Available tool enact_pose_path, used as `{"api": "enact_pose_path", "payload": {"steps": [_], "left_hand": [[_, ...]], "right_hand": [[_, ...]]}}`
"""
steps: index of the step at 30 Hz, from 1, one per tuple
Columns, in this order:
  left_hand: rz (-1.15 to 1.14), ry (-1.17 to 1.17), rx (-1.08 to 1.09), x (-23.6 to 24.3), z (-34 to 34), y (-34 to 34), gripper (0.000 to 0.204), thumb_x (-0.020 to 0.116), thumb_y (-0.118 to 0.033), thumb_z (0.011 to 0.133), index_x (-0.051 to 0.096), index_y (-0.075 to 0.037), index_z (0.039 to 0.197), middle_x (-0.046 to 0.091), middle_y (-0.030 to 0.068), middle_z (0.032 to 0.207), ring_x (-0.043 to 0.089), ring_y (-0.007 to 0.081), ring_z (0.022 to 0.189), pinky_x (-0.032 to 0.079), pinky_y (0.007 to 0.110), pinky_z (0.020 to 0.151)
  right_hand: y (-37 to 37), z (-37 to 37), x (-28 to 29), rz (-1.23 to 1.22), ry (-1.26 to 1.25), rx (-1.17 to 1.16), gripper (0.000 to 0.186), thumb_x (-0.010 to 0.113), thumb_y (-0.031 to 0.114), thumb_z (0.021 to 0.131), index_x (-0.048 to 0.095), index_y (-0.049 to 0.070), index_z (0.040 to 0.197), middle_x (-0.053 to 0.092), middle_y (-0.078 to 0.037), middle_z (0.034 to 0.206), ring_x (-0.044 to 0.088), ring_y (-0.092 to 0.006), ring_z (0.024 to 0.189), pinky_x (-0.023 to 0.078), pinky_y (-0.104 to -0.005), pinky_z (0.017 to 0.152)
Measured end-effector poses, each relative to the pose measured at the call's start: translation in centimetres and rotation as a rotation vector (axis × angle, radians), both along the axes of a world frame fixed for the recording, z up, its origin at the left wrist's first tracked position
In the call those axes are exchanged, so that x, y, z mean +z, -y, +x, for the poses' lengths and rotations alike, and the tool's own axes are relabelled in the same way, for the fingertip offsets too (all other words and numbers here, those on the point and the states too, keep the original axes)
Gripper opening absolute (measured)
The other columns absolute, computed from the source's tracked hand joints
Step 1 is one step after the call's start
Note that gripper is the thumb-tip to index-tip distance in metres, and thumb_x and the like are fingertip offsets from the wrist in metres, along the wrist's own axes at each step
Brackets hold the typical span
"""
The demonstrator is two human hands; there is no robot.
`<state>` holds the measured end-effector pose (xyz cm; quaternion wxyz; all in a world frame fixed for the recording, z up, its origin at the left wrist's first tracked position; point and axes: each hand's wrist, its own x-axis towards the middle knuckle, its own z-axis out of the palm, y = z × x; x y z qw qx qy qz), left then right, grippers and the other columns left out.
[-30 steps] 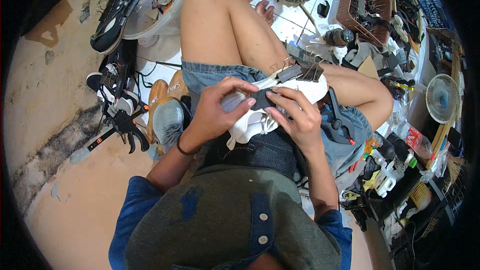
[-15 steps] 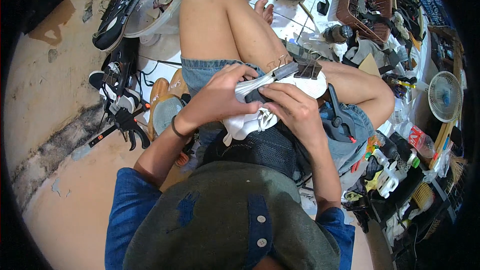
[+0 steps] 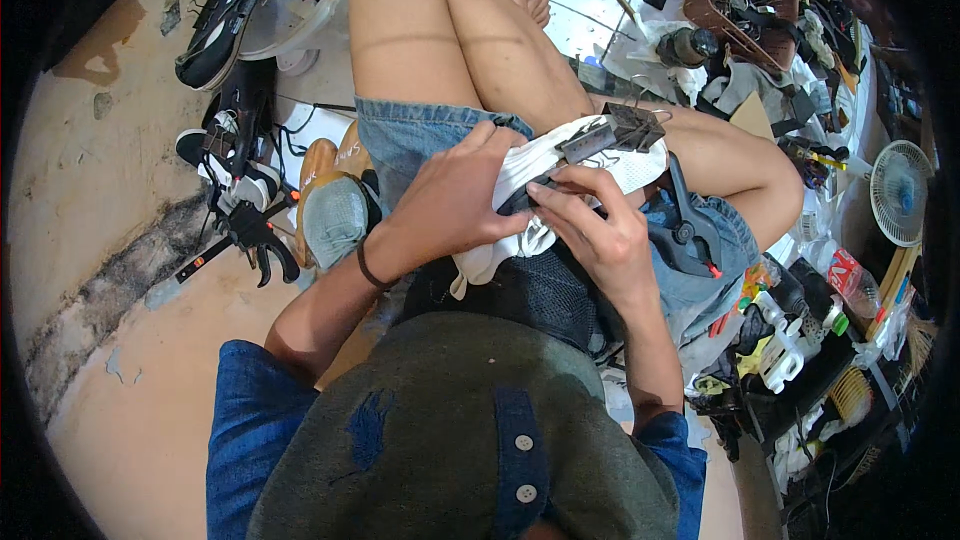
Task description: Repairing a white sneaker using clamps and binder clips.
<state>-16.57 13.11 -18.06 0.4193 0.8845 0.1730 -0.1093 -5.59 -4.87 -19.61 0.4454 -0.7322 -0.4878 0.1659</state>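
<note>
Pinching a dark piece (image 3: 514,202) with our curled right hand (image 3: 608,235), we wrap our half-closed left hand (image 3: 450,192) around white fabric (image 3: 488,257) on our lap (image 3: 425,127). Black clips (image 3: 632,127) bite the fabric's far edge; a clamp (image 3: 690,234) lies toward the lap's right edge.

Cloth (image 3: 487,260) is white, clips (image 3: 588,143) black, clamp (image 3: 684,232) black with red tip (image 3: 714,271). Shorts (image 3: 395,140) are blue denim, shirt (image 3: 430,390) dark olive with blue patch (image 3: 370,428), white buttons (image 3: 525,442), blue sleeves (image 3: 255,400). Basket (image 3: 703,0) is brown, fan (image 3: 898,193) off-white, bottle cap (image 3: 839,323) green.
</note>
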Motion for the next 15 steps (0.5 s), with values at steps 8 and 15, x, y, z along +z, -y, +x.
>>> {"api": "enact_pose_path", "payload": {"steps": [8,15], "left_hand": [[0.038,-0.055,-0.016,1.6,0.5,0.6,0.061,0.079,-0.027,0.075,0.055,-0.004,0.126,0.058,0.0178,0.108,0.06,0.0396,0.102,0.049,0.046,0.084],[0.153,0.074,-0.001,2.4,0.4,0.7,0.054,0.081,-0.024,0.076,0.058,-0.004,0.12,0.06,0.0159,0.108,0.066,0.0387,0.094,0.054,0.047,0.079]], "right_hand": [[9.0,3.9,1.9,-0.393,0.257,-0.331,0.068,0.079,0.007,0.067,0.06,0.005,0.132,0.059,-0.02,0.128,0.058,-0.0364,0.117,0.046,-0.0463,0.1],[7.6,3.0,-0.3,-0.833,0.4,-0.408,0.111,0.092,0.018,0.059,0.036,0.015,0.155,0.043,-0.024,0.142,0.044,-0.0406,0.132,0.034,-0.0508,0.11]]}}
